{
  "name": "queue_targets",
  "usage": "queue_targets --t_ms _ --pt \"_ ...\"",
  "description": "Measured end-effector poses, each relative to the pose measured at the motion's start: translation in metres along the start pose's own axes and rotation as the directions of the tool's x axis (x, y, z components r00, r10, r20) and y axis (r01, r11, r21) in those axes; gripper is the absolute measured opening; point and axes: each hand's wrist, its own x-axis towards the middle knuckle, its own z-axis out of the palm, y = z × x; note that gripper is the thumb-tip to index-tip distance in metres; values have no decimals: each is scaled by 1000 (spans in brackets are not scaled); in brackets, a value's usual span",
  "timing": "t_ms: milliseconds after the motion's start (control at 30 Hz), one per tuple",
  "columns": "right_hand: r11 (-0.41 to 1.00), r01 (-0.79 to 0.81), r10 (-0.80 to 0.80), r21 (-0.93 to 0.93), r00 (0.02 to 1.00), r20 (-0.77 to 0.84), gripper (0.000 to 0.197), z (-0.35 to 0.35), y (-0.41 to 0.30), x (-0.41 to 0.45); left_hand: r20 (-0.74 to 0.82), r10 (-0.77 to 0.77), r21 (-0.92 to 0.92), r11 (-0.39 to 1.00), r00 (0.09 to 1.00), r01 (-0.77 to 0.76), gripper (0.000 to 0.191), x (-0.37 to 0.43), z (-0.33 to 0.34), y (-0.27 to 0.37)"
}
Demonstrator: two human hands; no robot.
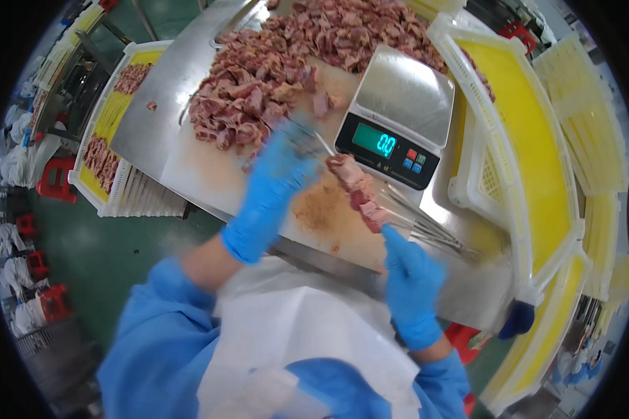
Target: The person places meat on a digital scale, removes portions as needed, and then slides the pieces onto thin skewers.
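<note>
In blue gloves, both of my hands are over a white cutting board (pixel 230 188). My right hand (pixel 414 283) grips the lower end of a metal skewer (pixel 323 144) threaded with several pieces of raw meat (pixel 359 191). The bare end of that skewer points up and left, toward my left hand (pixel 285 162). Motion blurs my left fingers at the near edge of a heap of raw meat pieces (pixel 251 86), so what they hold cannot be made out. Loose skewers (pixel 430 225) lie on the table just beyond my right hand.
A digital scale (pixel 393 115) with a lit display stands right of the heap. White-rimmed yellow trays (pixel 524 136) line the right side. On the left, a yellow tray (pixel 102 141) of skewered meat tops a stack. A steel table (pixel 141 131) carries the board. Red stools (pixel 57 178) stand beyond.
</note>
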Motion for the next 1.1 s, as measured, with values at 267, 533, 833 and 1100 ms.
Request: queue_targets --t_ms 267,533,833,1100 --pt "990 27 -17 -140 997 71 62 -4 -25 10 0 -400 -419 832 917 363 48 17 75 52" --pt "920 168 -200 -353 978 -56 57 -28 4 44 197 -215 -533 796 957 288 40 48 64 36" --pt "815 -75 -115 -574 951 -288 33 -152 236 225 -243 134 99 989 961 -112 31 69 -33 86" --pt "659 -22 -152 -752 975 -162 17 -158 234 227 -252 355 607 782 900 -139 24 18 -137 120"
